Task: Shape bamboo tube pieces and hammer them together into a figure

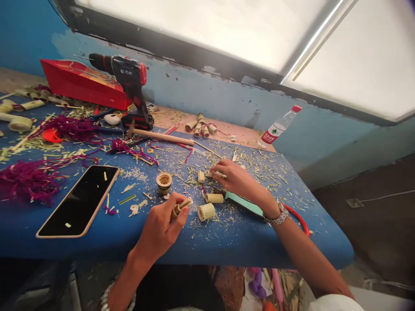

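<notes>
Closest to the camera, the left hand (158,229) sits at 6 o'clock on the blue surface (106,242), with its fingers closed around a short bamboo peg (180,206). The peg's long axis runs from the palm toward 2 o'clock, and its free end projects past the thumb.

The right hand (240,179) lies along that same line, at 2 o'clock from the peg tip and apart from it. Its fingers curl down over a thin bamboo stick (214,173) whose long axis runs roughly 9 to 3 o'clock. It cannot be told whether the stick is pinched or only pressed flat.

Two cut bamboo sections (206,211) (214,198) lie between the hands, just beside the peg tip at 3 o'clock. The left hand is the nearer to both. A bamboo ring (164,181) stands upright at 11 o'clock from the peg.

A teal-handled blade (243,203) passes under the right wrist. A phone (79,201) lies at 9 o'clock, a hammer (162,136) at 12 o'clock and a cordless drill (129,82) beyond it. Shavings cover the surface.
</notes>
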{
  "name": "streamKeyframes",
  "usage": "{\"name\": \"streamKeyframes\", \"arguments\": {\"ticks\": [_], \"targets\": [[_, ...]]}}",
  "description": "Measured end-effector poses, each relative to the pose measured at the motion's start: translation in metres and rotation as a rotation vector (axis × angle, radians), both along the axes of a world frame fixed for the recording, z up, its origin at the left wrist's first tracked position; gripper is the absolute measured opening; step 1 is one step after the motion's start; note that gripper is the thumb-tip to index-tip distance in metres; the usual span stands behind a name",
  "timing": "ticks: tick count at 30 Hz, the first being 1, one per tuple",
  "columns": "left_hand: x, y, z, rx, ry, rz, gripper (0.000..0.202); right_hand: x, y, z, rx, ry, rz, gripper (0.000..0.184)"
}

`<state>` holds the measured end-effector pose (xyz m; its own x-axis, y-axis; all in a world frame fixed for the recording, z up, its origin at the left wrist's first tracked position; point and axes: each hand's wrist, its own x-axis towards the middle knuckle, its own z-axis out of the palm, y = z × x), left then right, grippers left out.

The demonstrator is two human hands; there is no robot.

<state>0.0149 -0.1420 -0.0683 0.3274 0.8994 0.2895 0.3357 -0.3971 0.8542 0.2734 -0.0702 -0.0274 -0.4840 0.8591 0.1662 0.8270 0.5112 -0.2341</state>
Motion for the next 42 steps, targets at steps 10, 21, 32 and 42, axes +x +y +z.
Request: {"name": "streamKeyframes", "arguments": {"ticks": [10,21,32,42], "targets": [[-0.002,0.001,-0.004,0.1,-0.071,-0.029,0.013,-0.059,-0.062,0.021,-0.098,0.437,0.283,0.021],[-0.007,0.001,-0.001,0.157,-0.054,-0.12,0.007,-0.063,-0.057,0.0,-0.067,0.516,0.403,0.016],[-0.01,0.001,0.001,-0.086,-0.091,-0.123,0.038,-0.074,-0.07,-0.014,0.013,0.469,0.305,0.02],[-0.011,-0.004,-0.006,-0.026,-0.149,-0.194,0.016,-0.067,-0.061,0.031,0.118,-0.12,0.471,0.013]]}}
